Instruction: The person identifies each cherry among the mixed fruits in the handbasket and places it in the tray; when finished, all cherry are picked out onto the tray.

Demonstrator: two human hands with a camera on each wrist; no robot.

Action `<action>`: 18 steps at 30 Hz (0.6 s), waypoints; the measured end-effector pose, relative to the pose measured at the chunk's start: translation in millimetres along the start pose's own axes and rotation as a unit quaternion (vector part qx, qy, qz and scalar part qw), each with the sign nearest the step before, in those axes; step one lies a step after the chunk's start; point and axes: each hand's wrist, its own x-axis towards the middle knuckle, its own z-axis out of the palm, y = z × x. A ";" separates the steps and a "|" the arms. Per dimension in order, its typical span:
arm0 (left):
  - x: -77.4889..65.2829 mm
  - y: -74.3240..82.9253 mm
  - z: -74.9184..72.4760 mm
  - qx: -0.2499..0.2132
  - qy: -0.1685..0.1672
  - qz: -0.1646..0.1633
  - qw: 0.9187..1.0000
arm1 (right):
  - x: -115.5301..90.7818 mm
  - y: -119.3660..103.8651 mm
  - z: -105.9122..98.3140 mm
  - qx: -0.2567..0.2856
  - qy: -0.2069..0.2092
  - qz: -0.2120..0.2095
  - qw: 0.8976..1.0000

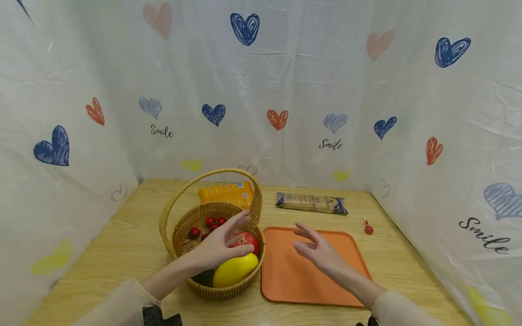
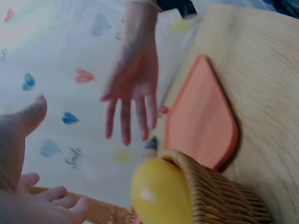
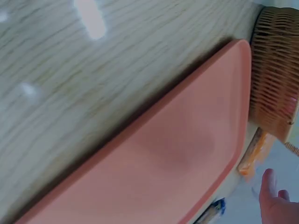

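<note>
Though printed with hearts and the word "Smile", take the pale curtain (image 1: 183,77) as mere backdrop, hung behind the wooden table (image 1: 122,235) and along both its sides. On the wood, just right of centre, an orange tray (image 1: 281,276). Just left of the tray, a wicker basket (image 1: 222,293) with a tall arched handle (image 1: 256,206); contact between tray and basket impossible to judge.

Next, two bare hands, both held wide with nothing gripped: the left hand (image 1: 220,243) hovering over the basket, thumb parted from the fingers; the right hand (image 1: 319,250) hovering over the tray, fingers relaxed. Probably a pause ahead of a grip or between two, with no lifting or placing under way. For any grip in the basket, likely needed: lowering the left hand, then curling fingers round one smooth fruit without nudging its neighbours.

Behind the basket, an orange packet (image 1: 224,194); behind the tray, a long packet (image 1: 310,203), perhaps noodles. Inside the basket, yellow fruit (image 1: 234,271) near the front, a dark item (image 1: 205,278) beside it too shadowed to name, red fruit (image 1: 248,241) partly behind the left hand, and small red fruits (image 1: 194,232) farther back. Smallest, right of the tray, a lollipop (image 1: 369,229).
</note>
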 end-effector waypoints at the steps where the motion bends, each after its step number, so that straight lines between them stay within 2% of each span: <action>1: -4.3 4.4 -1.4 0.007 0.010 0.016 1.000 | 2.2 -2.1 2.5 -0.001 -0.003 -0.007 1.000; 4: -17.8 21.5 -7.5 0.014 0.051 0.071 0.996 | 10.5 -8.7 12.4 0.003 -0.013 -0.029 0.999; 7: -31.0 39.6 -17.8 0.014 0.093 0.130 0.987 | 20.7 -16.2 25.9 0.013 -0.039 -0.049 0.998; 10: -41.3 53.2 -29.1 0.012 0.120 0.170 0.978 | 33.0 -23.6 41.8 0.022 -0.074 -0.061 0.995; 16: -56.5 63.2 -44.6 0.036 0.154 0.196 0.968 | 60.7 -37.2 85.7 -0.002 -0.131 -0.083 0.988; 18: -62.8 64.1 -48.9 0.041 0.171 0.212 0.961 | 69.2 -43.8 103.5 -0.007 -0.151 -0.094 0.984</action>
